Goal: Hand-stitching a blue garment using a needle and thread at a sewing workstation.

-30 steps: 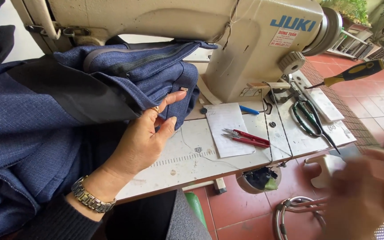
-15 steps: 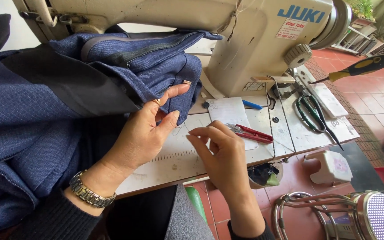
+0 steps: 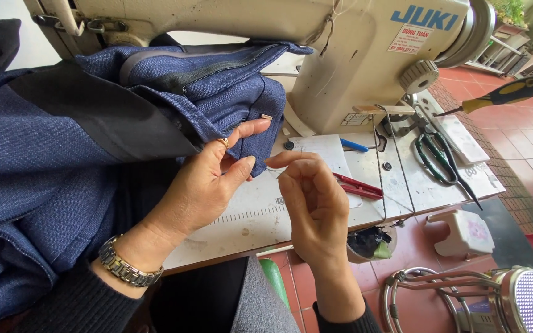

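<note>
A blue woven bag (image 3: 205, 92) with a dark zipper and black panel lies across the sewing table (image 3: 254, 216) and my lap. My left hand (image 3: 208, 185), with a ring and a metal watch, holds the bag's lower edge between thumb and fingers. My right hand (image 3: 313, 197) sits just beside it, fingertips pinched together on a thin thread running from the fabric edge. The cream sewing machine (image 3: 340, 55) stands right behind both hands.
Red thread snips (image 3: 356, 186) and a blue pen (image 3: 354, 145) lie on the table right of my hands. Green-handled scissors (image 3: 436, 157) and a yellow-handled screwdriver (image 3: 513, 91) are further right. A white stool (image 3: 467, 231) and a metal fan (image 3: 525, 302) stand on the tiled floor.
My right hand rose from the lower right onto the table and closed in on the bag's edge beside my left hand, pinching a thread. My left hand stayed on the fabric.
</note>
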